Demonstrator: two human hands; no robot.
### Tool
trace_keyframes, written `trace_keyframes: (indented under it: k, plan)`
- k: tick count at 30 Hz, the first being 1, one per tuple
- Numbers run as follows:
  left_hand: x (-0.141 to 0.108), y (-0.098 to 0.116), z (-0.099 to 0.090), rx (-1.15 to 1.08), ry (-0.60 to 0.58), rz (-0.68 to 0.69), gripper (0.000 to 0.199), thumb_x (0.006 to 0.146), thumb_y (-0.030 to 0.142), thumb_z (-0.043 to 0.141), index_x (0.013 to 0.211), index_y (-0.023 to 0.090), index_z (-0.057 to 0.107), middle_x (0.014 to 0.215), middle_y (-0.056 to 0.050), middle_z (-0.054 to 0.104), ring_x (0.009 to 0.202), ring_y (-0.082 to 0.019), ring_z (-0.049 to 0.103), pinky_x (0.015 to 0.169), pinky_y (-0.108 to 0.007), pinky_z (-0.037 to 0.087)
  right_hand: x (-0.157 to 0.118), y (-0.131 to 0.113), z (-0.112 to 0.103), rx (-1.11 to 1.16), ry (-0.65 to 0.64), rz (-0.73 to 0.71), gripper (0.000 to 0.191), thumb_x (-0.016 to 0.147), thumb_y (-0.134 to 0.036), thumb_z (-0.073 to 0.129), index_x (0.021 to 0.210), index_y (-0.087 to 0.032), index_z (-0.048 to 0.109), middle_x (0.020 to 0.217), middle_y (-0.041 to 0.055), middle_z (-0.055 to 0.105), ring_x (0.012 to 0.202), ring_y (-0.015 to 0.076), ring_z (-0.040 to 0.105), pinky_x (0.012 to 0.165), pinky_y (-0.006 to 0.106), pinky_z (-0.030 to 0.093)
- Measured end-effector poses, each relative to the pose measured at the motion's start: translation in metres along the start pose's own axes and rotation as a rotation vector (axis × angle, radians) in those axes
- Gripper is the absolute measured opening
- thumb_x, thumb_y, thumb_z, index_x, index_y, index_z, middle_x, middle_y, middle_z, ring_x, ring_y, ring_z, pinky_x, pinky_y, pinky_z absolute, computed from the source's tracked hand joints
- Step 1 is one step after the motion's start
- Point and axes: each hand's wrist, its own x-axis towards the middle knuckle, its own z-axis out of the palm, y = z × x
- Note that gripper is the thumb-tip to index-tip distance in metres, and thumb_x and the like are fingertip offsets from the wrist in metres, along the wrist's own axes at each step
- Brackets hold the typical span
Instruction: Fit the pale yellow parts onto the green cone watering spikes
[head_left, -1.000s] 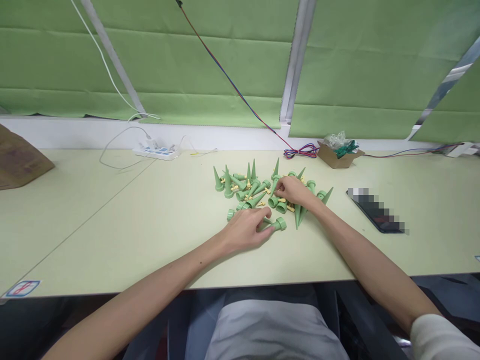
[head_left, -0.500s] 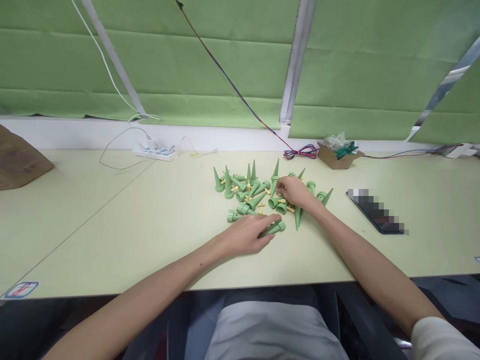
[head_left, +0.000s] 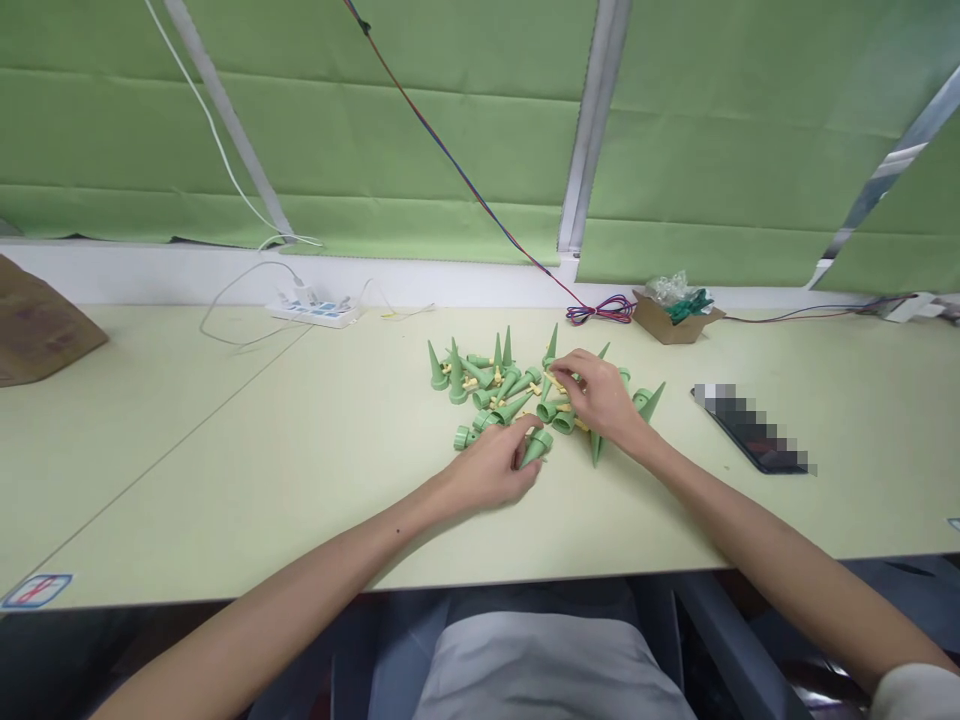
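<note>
My left hand rests low over the table, its fingers closed round a green cone-shaped plastic spike with the wide ribbed end tilted up. Just above and to the right, my right hand pinches a small yellow plastic piece between thumb and fingertips. Around both hands lies a loose heap of several similar green spikes. Some of them, such as a green spike at the left, stand point up. Small yellow pieces are scattered among them. My right hand hides part of the heap.
A black phone lies to the right. At the back are a small cardboard box with plastic wrap and green material, coiled red-blue wire, and a white power strip. A brown paper bag stands far left.
My left hand has shifted slightly left and the spike in it has tilted its wide end upward. My right hand has drawn back from the heap, a yellow piece now showing in its fingertips.
</note>
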Motion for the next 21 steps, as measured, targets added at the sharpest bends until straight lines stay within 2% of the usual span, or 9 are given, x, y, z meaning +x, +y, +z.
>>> trace_keyframes:
  k: [4, 7, 9, 12, 16, 19, 21]
  plan:
    - [0.002, -0.002, 0.001, -0.138, 0.091, -0.052, 0.033, 0.084, 0.028, 0.056, 0.116, 0.022, 0.051, 0.063, 0.006, 0.054, 0.056, -0.013, 0.052, 0.052, -0.023, 0.034, -0.019, -0.007, 0.004, 0.086, 0.085, 0.01, 0.025, 0.098, -0.021, 0.042, 0.098, -0.019, 0.067, 0.099, 0.01, 0.066, 0.088, 0.0213, 0.063, 0.077, 0.033, 0.052]
    - [0.004, -0.005, 0.001, -0.253, 0.127, -0.08, 0.033, 0.085, 0.031, 0.058, 0.115, 0.021, 0.049, 0.063, 0.006, 0.052, 0.053, -0.012, 0.049, 0.051, -0.023, 0.035, -0.032, -0.007, 0.008, 0.257, 0.113, 0.068, 0.024, 0.099, -0.026, 0.044, 0.099, -0.02, 0.067, 0.102, 0.0095, 0.063, 0.069, 0.0169, 0.063, 0.062, 0.032, 0.055]
    - [0.005, -0.007, 0.001, -0.317, 0.154, -0.101, 0.035, 0.086, 0.034, 0.059, 0.116, 0.021, 0.048, 0.063, 0.006, 0.053, 0.053, -0.011, 0.048, 0.051, -0.023, 0.036, -0.037, -0.009, 0.009, 0.352, 0.119, 0.102, 0.022, 0.098, -0.029, 0.047, 0.099, -0.022, 0.068, 0.102, 0.0088, 0.062, 0.065, 0.0158, 0.063, 0.06, 0.033, 0.057]
    - [0.007, -0.009, 0.0, -0.449, 0.185, -0.153, 0.039, 0.086, 0.036, 0.06, 0.119, 0.02, 0.045, 0.064, 0.005, 0.054, 0.054, -0.011, 0.051, 0.052, -0.022, 0.038, -0.04, -0.013, 0.012, 0.39, 0.121, 0.106, 0.021, 0.097, -0.031, 0.049, 0.1, -0.023, 0.069, 0.103, 0.0085, 0.062, 0.068, 0.0163, 0.064, 0.06, 0.034, 0.058]
    - [0.009, -0.008, -0.003, -0.62, 0.168, -0.181, 0.04, 0.089, 0.035, 0.058, 0.122, 0.023, 0.04, 0.065, 0.007, 0.052, 0.052, -0.011, 0.055, 0.05, -0.021, 0.04, -0.041, -0.02, 0.015, 0.37, 0.119, 0.04, 0.02, 0.097, -0.028, 0.05, 0.101, -0.024, 0.069, 0.101, 0.0081, 0.064, 0.078, 0.0185, 0.065, 0.064, 0.033, 0.058]
    - [0.01, -0.006, -0.005, -0.647, 0.163, -0.165, 0.037, 0.089, 0.033, 0.057, 0.121, 0.024, 0.04, 0.064, 0.007, 0.05, 0.051, -0.01, 0.054, 0.05, -0.021, 0.041, -0.041, -0.022, 0.015, 0.356, 0.105, -0.016, 0.019, 0.096, -0.025, 0.051, 0.1, -0.025, 0.07, 0.098, 0.0079, 0.066, 0.087, 0.0207, 0.065, 0.068, 0.034, 0.057]
    - [0.009, -0.006, -0.005, -0.646, 0.168, -0.157, 0.036, 0.089, 0.034, 0.057, 0.12, 0.025, 0.04, 0.063, 0.007, 0.048, 0.051, -0.01, 0.053, 0.049, -0.021, 0.04, -0.041, -0.022, 0.014, 0.376, 0.098, -0.011, 0.019, 0.095, -0.025, 0.052, 0.1, -0.025, 0.07, 0.097, 0.0078, 0.065, 0.086, 0.0202, 0.064, 0.067, 0.034, 0.057]
